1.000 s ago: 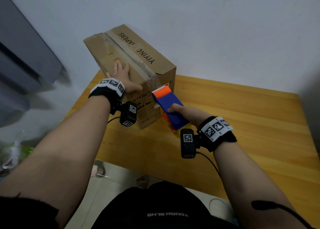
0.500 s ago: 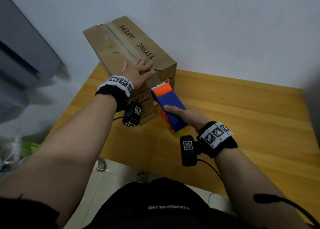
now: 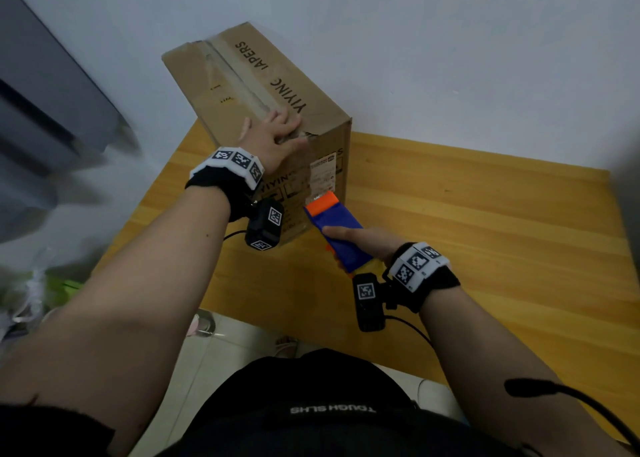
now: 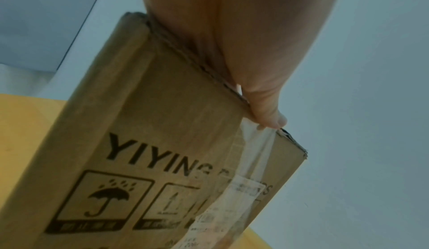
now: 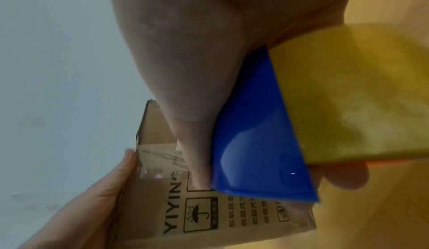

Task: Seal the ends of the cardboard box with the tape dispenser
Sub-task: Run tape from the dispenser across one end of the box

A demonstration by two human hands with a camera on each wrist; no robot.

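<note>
So the cardboard box point(image 3: 263, 110) is sat at the far left corner of the wooden table point(image 3: 485, 235), close to the wall, with its printed end face turned toward the near side. A strip of clear tape point(image 4: 253, 161) can be seen running over the top edge and down that face, across the white label. Compared with a second ago, the tape dispenser point(image 3: 337, 230) has been drawn lower down the face, its orange nose now touching the cardboard below the label, so this strip looks pretty much laid and probably just needs cutting off. The dispenser is gripped by the right hand point(image 3: 363, 242), fingers wrapped round the blue body. The left hand point(image 3: 273, 138) has been slid along from the left part of the top to the near edge, where it's laid flat with fingers spread, pressing the tape down at the fold. Whether the far end has been sealed can't be told from here.
</note>
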